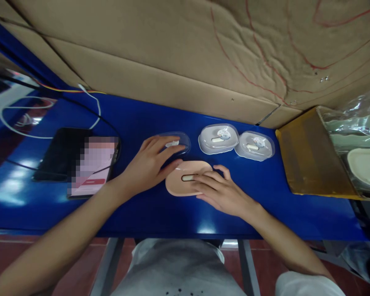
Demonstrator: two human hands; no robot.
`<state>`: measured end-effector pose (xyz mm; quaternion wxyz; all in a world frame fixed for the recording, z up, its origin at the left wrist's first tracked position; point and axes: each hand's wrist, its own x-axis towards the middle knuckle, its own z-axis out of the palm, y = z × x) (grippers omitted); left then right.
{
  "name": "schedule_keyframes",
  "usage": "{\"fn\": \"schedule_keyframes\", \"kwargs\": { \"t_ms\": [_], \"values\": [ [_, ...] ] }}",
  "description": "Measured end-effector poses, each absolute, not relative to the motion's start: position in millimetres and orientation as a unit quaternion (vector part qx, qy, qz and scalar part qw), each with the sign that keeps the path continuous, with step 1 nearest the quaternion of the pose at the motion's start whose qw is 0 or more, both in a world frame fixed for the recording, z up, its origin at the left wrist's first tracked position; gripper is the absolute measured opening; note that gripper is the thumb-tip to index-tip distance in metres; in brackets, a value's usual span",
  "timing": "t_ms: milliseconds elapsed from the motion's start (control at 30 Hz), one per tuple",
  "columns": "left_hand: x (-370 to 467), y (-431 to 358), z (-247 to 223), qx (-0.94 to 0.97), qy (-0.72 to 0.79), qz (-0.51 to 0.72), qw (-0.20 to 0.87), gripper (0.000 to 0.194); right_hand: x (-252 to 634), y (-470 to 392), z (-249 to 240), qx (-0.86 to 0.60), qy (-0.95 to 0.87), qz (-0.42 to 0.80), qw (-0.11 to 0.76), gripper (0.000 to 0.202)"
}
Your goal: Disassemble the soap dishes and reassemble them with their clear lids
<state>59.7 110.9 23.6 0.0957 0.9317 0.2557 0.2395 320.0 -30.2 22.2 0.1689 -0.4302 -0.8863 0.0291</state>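
Observation:
A peach-coloured oval dish (177, 185) lies on the blue table, with a small cream oblong piece (187, 178) in its middle. My right hand (220, 189) rests over the dish's right side, fingers spread, its fingertips at the cream piece. Behind the dish is a clear plastic lid (185, 140) with a white label. My left hand (156, 162) lies over the lid with its fingers apart, the thumb near the dish's upper left rim. Whether either hand grips anything is not visible.
Two white dishes with clear lids and labels, one left (206, 144) and one right (265, 151), sit behind. A cardboard box (314, 160) holding dishes stands right. A phone (95, 164), a black device (60, 152) and cables lie left. A cardboard wall (172, 74) borders the back.

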Motion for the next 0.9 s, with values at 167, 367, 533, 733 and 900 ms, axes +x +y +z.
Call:
{"fn": "schedule_keyframes", "kwargs": {
  "t_ms": [167,367,533,733,900],
  "values": [
    [66.9,92.3,28.8,0.962,0.108,0.198,0.154,0.048,324.3,-27.4,25.2,-0.441,-0.879,0.024,0.18,0.024],
    [71.2,86.1,28.9,0.962,0.095,0.182,0.181,0.04,330.4,-26.4,30.2,-0.437,-0.87,-0.001,0.226,0.022],
    [68.6,88.6,29.7,0.955,0.102,0.196,0.198,0.038,330.4,-31.8,30.1,-0.437,-0.855,-0.063,0.27,0.031],
    [65.8,92.6,27.1,0.948,0.166,0.228,0.146,0.034,324.8,-31.4,30.3,-0.417,-0.869,-0.053,0.263,0.02],
    [66.6,94.6,28.2,0.947,0.192,0.23,0.112,0.025,323.9,-28.3,24.4,-0.411,-0.888,-0.016,0.207,0.016]
  ]
}}
